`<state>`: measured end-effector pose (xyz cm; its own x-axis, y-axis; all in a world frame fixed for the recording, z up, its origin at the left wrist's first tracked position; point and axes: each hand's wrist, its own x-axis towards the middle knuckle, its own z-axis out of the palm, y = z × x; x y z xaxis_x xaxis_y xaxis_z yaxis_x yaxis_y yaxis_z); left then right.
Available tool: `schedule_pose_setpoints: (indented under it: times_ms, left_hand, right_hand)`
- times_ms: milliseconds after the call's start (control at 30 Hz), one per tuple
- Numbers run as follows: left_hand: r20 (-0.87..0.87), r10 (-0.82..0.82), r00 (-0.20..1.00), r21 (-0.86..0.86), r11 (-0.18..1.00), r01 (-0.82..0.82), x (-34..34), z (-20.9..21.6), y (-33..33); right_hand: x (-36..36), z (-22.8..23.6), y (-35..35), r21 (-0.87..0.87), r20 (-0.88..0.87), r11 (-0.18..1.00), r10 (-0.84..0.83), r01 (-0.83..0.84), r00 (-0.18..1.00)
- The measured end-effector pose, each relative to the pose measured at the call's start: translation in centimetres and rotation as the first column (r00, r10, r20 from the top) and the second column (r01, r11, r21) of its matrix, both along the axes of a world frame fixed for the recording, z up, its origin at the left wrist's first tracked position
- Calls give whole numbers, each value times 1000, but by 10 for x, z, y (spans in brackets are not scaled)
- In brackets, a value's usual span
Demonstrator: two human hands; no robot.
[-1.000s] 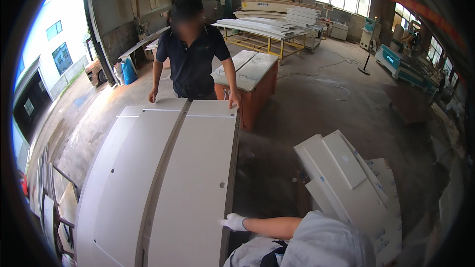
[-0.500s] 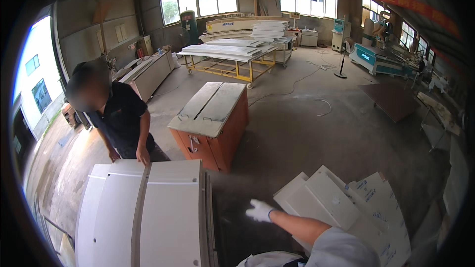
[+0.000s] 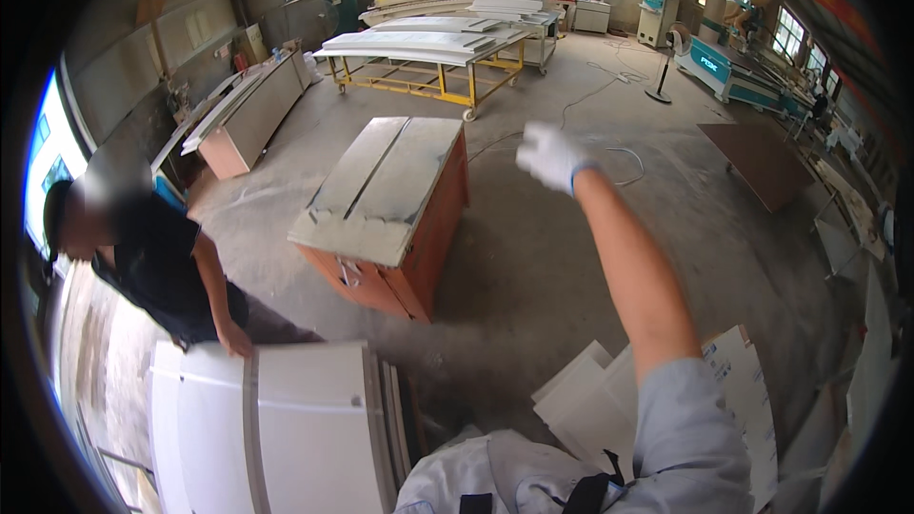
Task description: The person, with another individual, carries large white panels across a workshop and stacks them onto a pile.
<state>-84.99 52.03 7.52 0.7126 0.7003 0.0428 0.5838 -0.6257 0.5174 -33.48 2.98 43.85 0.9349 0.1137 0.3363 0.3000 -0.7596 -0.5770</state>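
Note:
My right hand (image 3: 552, 160), in a white glove with a blue cuff, is held out in the air over the floor, right of an orange metal box (image 3: 433, 247) with a pale two-part lid. Nothing shows in it; its slightly blurred fingers look loosely apart. My left hand is out of view. At my lower left stand white panels (image 3: 309, 419), packed upright side by side. Across them a person in a dark shirt (image 3: 157, 262) leans down with one hand (image 3: 233, 335) at their far edge. More white panels (image 3: 595, 395) lie under my right arm.
Beyond the box, a yellow-framed trolley (image 3: 457, 84) bears white panels. A long cabinet-like bench (image 3: 252, 128) runs along the left. A standing fan (image 3: 660, 76), a brown board (image 3: 759, 167) and a teal machine (image 3: 714, 67) are to the right. Cables (image 3: 581, 90) trail over the floor.
My right arm has risen and stretched forward from beside the panels. The view has tilted down. The other person has bent lower and shifted left along the white panels.

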Motion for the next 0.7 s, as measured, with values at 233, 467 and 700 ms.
schedule_pose_setpoints:
  times_ms: [233, 467, 700]
  left_hand:
    - [260, -189, 947, 240, 962, 127, 210, 57, 23]
    - [-47, -894, 445, 286, 415, 864, 460, 58, -50]
    - [-52, -763, 645, -347, 619, 704, 625, 92, -189]
  right_hand:
    - [-111, -280, -48, 77, -781, 875, -245, 478, 574]
    - [-401, -410, -163, -173, -439, -370, -800, 913, -408]
    - [-445, -461, -247, -161, -621, -313, -705, 936, -342]
